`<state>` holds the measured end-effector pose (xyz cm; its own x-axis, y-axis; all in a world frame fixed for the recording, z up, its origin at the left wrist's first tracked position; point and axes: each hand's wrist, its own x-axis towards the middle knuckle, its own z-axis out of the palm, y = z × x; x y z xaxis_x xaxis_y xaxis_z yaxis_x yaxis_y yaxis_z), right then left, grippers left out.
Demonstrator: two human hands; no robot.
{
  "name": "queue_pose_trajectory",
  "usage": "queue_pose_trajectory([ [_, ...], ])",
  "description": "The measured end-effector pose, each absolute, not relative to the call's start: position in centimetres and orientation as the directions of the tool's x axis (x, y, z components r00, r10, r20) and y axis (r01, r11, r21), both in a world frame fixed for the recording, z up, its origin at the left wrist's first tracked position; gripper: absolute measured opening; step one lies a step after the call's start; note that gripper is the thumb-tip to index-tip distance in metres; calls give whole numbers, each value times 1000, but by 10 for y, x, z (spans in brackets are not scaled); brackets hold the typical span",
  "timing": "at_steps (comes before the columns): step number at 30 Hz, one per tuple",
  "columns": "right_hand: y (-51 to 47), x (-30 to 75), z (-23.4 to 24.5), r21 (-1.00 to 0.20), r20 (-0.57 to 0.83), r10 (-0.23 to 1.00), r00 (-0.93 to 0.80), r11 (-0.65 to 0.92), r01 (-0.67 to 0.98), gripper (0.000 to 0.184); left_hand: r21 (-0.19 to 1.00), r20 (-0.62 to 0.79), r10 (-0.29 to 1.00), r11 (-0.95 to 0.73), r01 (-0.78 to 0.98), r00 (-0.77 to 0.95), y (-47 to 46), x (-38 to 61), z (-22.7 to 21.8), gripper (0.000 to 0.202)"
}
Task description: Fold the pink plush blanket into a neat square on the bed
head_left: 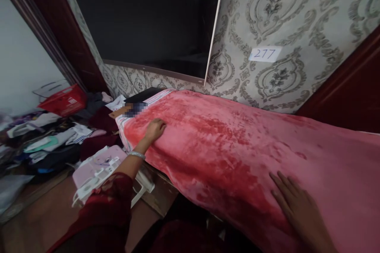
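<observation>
Fingers (282, 189) of the right hand (304, 209) lie slightly spread and flat on the red cloth (204, 138), below the TV (154, 19). The left hand (154, 129) rests near the cloth's striped edge (160, 95), its fingers bent and close together; I cannot tell whether they pinch. Flat palms and light, even pressure probably suit this soft pile; dragging fingertips could bunch it.

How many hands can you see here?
2: the left hand, with a bangle on its wrist, near the left end of the pink blanket; the right hand over the blanket farther right.
</observation>
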<state>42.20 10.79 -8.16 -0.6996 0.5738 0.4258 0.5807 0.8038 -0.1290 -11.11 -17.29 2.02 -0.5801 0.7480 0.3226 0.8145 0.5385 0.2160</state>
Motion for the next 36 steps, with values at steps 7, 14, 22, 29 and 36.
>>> queue_pose_trajectory([
  [7,114,430,-92,-169,425,555,-715,825,540,65,257,341,679,597,759,-650,-175,-139,18,28],
  [14,116,428,-91,-235,420,578,-700,814,531,63,326,307,688,574,751,-658,-178,-169,22,26],
  [22,120,406,-57,-408,428,672,-604,741,534,54,359,271,726,533,766,-633,-188,-190,30,24],
  [29,120,339,-20,-491,439,696,-569,716,496,42,376,238,751,514,771,-616,-184,-199,31,24],
  [36,135,298,-17,-609,373,717,-589,668,428,32,379,224,786,475,794,-577,-181,-209,34,22],
])
